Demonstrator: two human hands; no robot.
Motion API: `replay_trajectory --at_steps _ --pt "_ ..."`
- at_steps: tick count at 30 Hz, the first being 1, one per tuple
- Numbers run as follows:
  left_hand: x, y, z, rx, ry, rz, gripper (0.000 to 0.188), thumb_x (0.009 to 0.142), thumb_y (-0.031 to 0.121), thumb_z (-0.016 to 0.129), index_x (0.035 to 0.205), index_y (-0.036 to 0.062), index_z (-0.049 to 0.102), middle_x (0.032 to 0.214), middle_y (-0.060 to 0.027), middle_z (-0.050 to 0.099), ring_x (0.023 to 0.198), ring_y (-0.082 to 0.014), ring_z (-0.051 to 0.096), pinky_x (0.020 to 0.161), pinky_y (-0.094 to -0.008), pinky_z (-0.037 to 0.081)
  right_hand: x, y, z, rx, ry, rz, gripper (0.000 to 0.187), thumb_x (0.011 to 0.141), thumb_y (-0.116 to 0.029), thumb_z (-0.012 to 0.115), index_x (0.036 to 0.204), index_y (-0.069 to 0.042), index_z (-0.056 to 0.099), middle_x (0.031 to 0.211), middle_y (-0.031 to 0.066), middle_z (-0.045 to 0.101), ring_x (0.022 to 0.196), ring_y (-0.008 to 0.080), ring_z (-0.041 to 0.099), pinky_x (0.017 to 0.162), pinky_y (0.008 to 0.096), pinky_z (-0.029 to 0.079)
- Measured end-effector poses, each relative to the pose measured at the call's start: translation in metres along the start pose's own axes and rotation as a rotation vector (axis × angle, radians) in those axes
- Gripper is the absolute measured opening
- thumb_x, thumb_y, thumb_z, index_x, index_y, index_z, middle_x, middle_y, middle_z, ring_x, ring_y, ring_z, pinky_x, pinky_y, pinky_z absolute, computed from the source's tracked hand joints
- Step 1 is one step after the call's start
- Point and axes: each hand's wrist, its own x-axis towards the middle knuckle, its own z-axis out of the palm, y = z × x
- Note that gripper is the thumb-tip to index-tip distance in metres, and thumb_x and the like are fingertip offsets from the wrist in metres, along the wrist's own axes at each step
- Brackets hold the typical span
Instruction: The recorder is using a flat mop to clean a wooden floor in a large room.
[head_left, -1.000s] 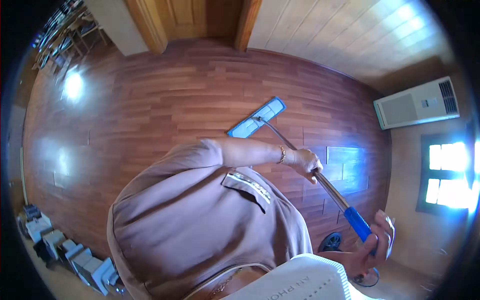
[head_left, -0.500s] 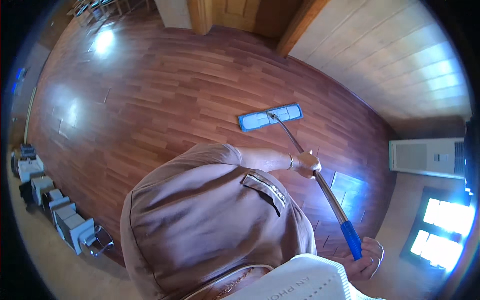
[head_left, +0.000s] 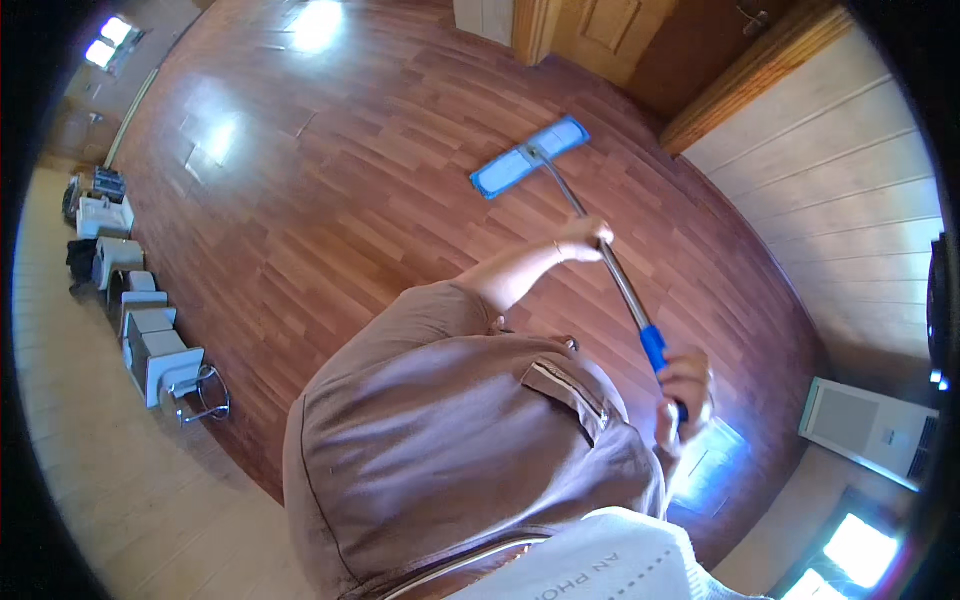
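A flat mop lies with its blue-edged, pale rectangular head (head_left: 530, 157) on the wooden floor, ahead of me and slightly right. Its metal pole (head_left: 624, 285) slants back toward my right side. Wrapped round the middle of the pole, my left hand (head_left: 585, 240) is closed, a thin bracelet on its wrist. At the near end, my right hand (head_left: 685, 390) grips the blue handle grip (head_left: 653, 346), its fingers slightly blurred.
A brown door (head_left: 600, 50) with a wooden frame stands far ahead, beside a pale panelled wall (head_left: 800, 130). At right is a white floor-standing unit (head_left: 865, 425). Along the left wall stand several white and grey boxy items (head_left: 155, 340) and a round metal-framed piece (head_left: 208, 393).
The mop head has moved forward and tilted more, its right end pointing further ahead. Both hands have moved forward with the pole. The whole view has turned.
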Motion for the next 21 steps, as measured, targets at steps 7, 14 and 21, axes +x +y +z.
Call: replay_trajectory --at_steps 7,14,21 --pt "-0.075 -0.095 -0.075 0.105 0.028 -0.460 0.030 0.071 0.033 0.075 0.071 0.0116 0.053 0.073 -0.0072 0.058 0.077 -0.0308 0.059 0.064 -0.0449 0.044 0.021 0.041 0.082 0.151 -0.364 0.158 0.012 0.079 -0.010 0.065 0.087 -0.002 0.061 0.097 0.0191 0.066 0.099 0.0361 0.062 0.085 0.0449 0.048" --pt "-0.185 -0.145 -0.130 0.141 0.305 -0.538 0.030 0.067 0.021 0.078 0.069 0.0077 0.052 0.077 -0.0078 0.058 0.080 -0.0314 0.057 0.065 -0.0422 0.045 0.029 0.025 0.140 0.243 -0.543 0.299 0.023 0.074 0.000 0.069 0.096 -0.003 0.063 0.113 0.0167 0.065 0.105 0.0291 0.063 0.086 0.0360 0.049" --pt "-0.278 -0.117 -0.135 0.174 0.430 -0.614 0.037 0.062 0.013 0.082 0.063 0.0065 0.046 0.069 -0.0103 0.053 0.070 -0.0329 0.051 0.062 -0.0426 0.043 0.002 0.013 0.161 0.553 -0.692 0.415 0.020 0.078 0.003 0.064 0.097 -0.004 0.062 0.103 0.0140 0.062 0.103 0.0245 0.061 0.086 0.0357 0.048"
